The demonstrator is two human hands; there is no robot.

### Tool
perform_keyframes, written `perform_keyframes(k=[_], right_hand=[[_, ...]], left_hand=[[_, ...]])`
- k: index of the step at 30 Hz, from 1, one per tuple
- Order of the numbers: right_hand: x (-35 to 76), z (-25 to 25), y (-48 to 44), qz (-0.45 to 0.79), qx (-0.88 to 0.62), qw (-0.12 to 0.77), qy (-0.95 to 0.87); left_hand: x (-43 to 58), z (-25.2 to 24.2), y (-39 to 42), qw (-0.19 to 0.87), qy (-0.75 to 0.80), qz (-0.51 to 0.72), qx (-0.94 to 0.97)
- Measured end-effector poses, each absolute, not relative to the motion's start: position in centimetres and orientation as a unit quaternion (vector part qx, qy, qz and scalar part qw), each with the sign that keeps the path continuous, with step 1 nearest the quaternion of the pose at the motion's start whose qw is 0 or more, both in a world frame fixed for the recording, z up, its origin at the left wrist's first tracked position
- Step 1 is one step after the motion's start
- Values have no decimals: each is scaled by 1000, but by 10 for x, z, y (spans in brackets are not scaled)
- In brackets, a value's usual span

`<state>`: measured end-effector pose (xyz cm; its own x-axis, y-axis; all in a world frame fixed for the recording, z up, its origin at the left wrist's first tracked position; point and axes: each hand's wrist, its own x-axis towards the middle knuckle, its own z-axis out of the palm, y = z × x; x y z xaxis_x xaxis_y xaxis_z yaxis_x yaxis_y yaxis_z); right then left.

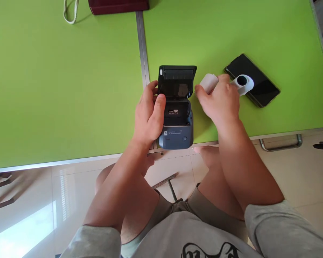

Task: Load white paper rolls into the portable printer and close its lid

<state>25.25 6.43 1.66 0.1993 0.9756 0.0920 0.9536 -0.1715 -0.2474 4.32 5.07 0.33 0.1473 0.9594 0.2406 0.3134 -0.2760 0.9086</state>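
A small blue-grey label printer [177,138] stands near the table's front edge, its black lid [176,84] raised and its paper bay exposed. My left hand [150,114] grips the printer's left side, the thumb along the edge of the bay and the fingers behind the lid. To the right of the printer, my right hand [222,98] is closed on a white paper roll [209,83], with the thumb against its near end. Just beyond that hand is a second white roll [248,86] with a dark hollow core, partly over the phone; the hand hides some of it.
A black smartphone [261,87] lies askew on the green table [70,89] at the right. A dark red box [118,5] and a white cord loop [70,14] are at the far edge. A metal strip [142,46] divides the tabletop. Below the front edge juts a metal handle [281,147].
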Motion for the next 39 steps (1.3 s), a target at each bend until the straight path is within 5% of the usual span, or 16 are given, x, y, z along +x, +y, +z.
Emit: perform_keyframes(k=[15,21,25,30,39], right_hand=[[241,52,23,131,-750,74,-644],[250,50,15,204,-683,257,-652],[248,50,7,141,-612,350,-695],[229,53,4,80,-469,500,-724],[205,55,2,55,-452,514,-727]], left_hand=[[43,3,51,373,486,450,650],[45,-1,54,346,464,506,639],[46,23,49,248,414,596,642],[45,54,42,377,328,516,696],[40,54,38,498,260,401,724]])
